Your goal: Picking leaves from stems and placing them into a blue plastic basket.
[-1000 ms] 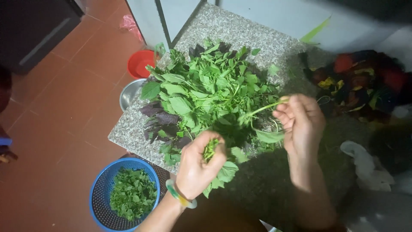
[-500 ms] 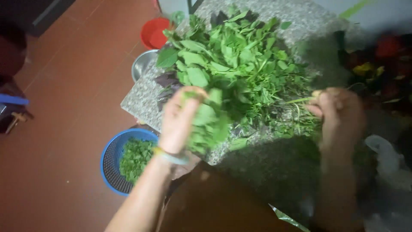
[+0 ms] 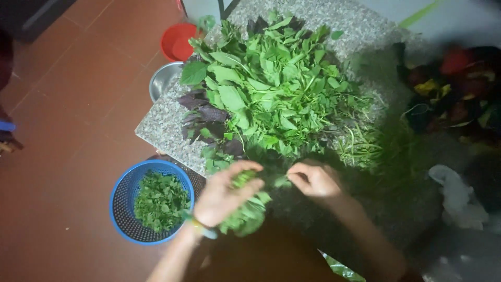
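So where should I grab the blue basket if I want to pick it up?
Probably by the rim of the blue basket, coming from above on its floor side. The rim is bare all round, the picked leaves lie below it, and the left hand crowds the other side.

1. The tabletop (image 3: 162, 128) is largely covered by a heap of greens (image 3: 271, 89).
2. Bare tabletop is left only at the near-left corner.
3. Open floor (image 3: 62, 120) is seen left, past the blue basket (image 3: 121, 201).
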